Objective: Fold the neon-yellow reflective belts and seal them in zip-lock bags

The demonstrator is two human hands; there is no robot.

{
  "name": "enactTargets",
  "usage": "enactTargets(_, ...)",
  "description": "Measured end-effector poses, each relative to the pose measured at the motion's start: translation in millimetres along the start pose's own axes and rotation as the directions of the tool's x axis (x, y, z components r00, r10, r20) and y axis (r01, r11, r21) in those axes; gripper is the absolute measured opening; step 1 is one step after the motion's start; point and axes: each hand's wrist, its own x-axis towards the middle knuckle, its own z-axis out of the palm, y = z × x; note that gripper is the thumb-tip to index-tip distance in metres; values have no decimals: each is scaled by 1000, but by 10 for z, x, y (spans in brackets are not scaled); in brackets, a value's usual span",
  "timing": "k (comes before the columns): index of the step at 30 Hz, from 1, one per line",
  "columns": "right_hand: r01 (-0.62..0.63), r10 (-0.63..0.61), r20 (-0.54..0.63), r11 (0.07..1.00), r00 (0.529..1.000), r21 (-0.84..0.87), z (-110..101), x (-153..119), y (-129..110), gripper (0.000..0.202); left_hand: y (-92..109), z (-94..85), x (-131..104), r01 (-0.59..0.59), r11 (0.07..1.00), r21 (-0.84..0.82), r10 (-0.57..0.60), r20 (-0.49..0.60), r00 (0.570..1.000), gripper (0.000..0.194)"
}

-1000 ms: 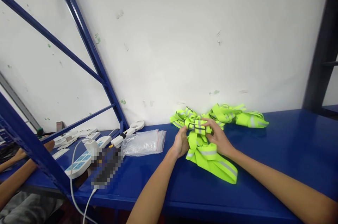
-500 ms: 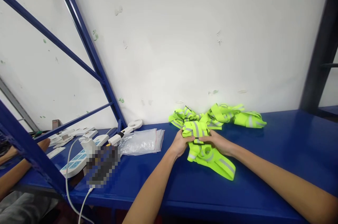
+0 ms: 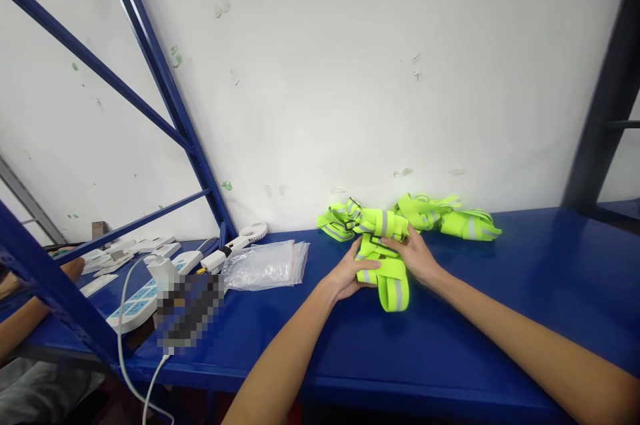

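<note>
A neon yellow-green reflective strap [image 3: 384, 221] with silver stripes is bunched between my two hands, just over the blue table. My left hand [image 3: 346, 273] is closed on its lower folds, thumb across the front. At the upper right of the bundle, my right hand [image 3: 414, 253] grips it with thumb and fingers. A loop of the strap hangs below my left fingers. Dark buckle pieces show between the folds. Behind the bundle, more neon straps lie against the wall, one heap [image 3: 337, 221] on the left and another [image 3: 470, 223] on the right.
Clear plastic bags [image 3: 267, 265] lie left of my hands, beside a white handheld fan [image 3: 253, 233]. A white power strip [image 3: 145, 298] with cables and a blurred-out item stand by the blue metal frame [image 3: 173, 98]. Another person's arm [image 3: 37, 318] is at far left.
The strap's loose tail, spread to the lower right before, is now gathered up into a shorter hanging loop. My left hand has shifted to the lower folds; my right hand has moved up slightly.
</note>
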Motion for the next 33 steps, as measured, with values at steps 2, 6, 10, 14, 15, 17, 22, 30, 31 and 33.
enactTargets(2, 87, -86, 11, 992, 996, -95, -71, 61, 43, 57, 6, -14, -19, 48, 998, 48, -48, 7, 999, 88)
enactTargets(6, 226, -237, 5, 923, 972, -312, -257, 158, 55, 40, -14, -44, -10, 0, 1000, 11, 0, 5, 1000, 89)
enactTargets(10, 339, -411, -11, 767, 911, -545, -457, 200, -13, 40, -47, -36, 17, -71, 997, -31, 69, -40, 997, 67)
enactTargets(14, 421, -487, 77, 653, 870, -630, -558, 206, -11, 51, -35, -9, 51, -88, 994, -69, 79, -120, 990, 48)
enactTargets(15, 451, -479, 142, 628, 866, -634, -556, 202, 3, 54, -21, -6, 62, -113, 990, -87, 100, -145, 984, 44)
enactTargets(17, 492, -436, 257, 604, 862, -627, -520, 188, 36, 59, 16, -18, 84, -234, 968, -86, 207, -249, 946, 31)
enactTargets(22, 505, -339, 382, 676, 860, -537, -291, 92, 96, 65, 118, -132, 107, -493, 817, 300, 577, -436, 691, 9)
enactTargets(30, 88, 6, 282, 943, 959, -320, -18, -63, 71, 40, 265, -64, -73, -439, 600, 669, 612, -31, 790, 48)
enactTargets(31, -12, 91, 300, 967, 950, -254, -15, -66, 51, 40, 279, -37, -107, -442, 547, 711, 601, 34, 798, 63)
enactTargets(33, -186, 231, 357, 970, 905, -156, -20, -71, 6, 45, 307, 0, -163, -447, 484, 753, 583, 104, 806, 80)
